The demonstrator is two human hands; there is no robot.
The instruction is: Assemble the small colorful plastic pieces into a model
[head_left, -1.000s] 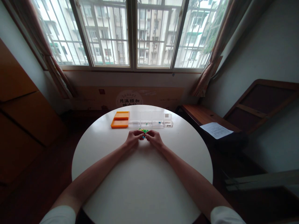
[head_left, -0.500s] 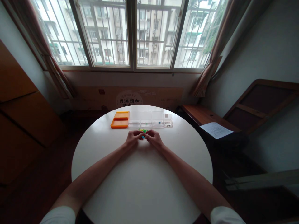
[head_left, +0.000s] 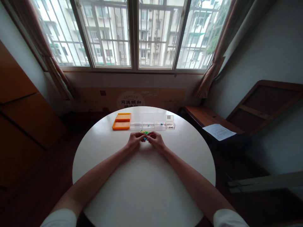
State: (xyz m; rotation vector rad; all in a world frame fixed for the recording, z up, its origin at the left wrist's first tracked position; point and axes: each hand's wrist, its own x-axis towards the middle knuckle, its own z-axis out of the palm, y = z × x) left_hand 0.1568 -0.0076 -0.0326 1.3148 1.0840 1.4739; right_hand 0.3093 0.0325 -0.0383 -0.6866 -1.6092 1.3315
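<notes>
Where left hand [head_left: 135,138] and right hand [head_left: 156,139] meet, fingers pinch small coloured pieces [head_left: 144,132], mostly hidden.

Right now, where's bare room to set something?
Free: white round table between the forearms, and outside each. Crowded: around left hand and right hand, with green-yellow pieces; orange tray and clear compartment boxes just beyond.

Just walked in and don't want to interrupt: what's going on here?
A person's left hand and right hand come together at a white table; what either grip holds is too small to tell. Small green and yellow pieces show just beyond them. Farther back sit an orange tray and clear boxes.
</notes>
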